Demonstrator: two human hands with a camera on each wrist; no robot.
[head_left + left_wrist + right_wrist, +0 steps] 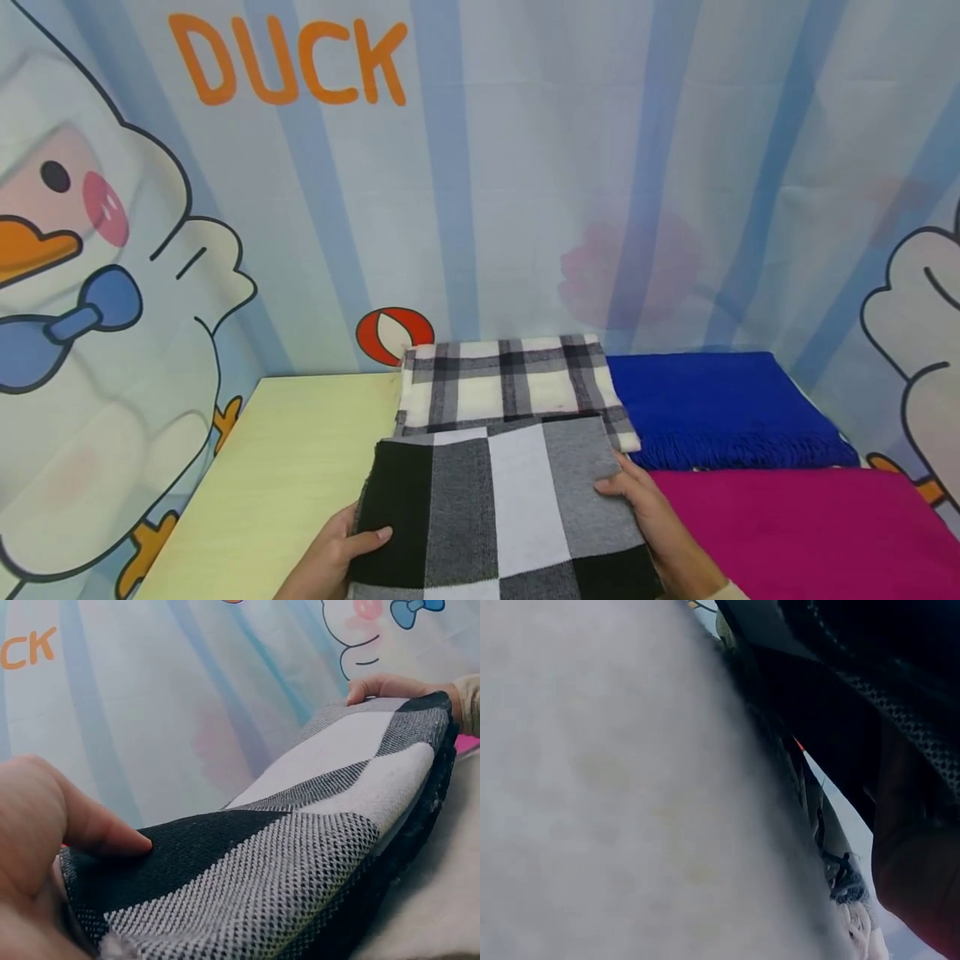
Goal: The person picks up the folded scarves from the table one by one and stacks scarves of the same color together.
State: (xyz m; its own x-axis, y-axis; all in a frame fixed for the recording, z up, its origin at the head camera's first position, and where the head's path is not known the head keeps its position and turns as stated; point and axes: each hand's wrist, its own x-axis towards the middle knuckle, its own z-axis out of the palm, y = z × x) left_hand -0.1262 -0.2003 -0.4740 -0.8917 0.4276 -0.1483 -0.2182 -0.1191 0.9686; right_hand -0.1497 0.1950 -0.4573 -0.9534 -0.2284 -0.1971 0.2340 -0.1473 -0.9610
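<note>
Between both hands is a folded scarf (525,500) in black, grey and white blocks, tilted up in front of the body. My left hand (333,550) grips its left edge, thumb on top over a black block. At the opposite edge my right hand (652,525) holds it, thumb over a grey block. The left wrist view shows the scarf's folded layers (300,877) spanning from one hand to the other. Pale blurred cloth (615,787) fills much of the right wrist view, with the right hand (922,877) in shadow at the edge.
Behind the held scarf lies a folded white and grey plaid scarf (480,383). To its right are a blue fringed scarf (705,400) and a magenta cloth (810,533). The pale yellow tabletop (277,467) shows at left. A printed duck curtain (510,167) hangs behind.
</note>
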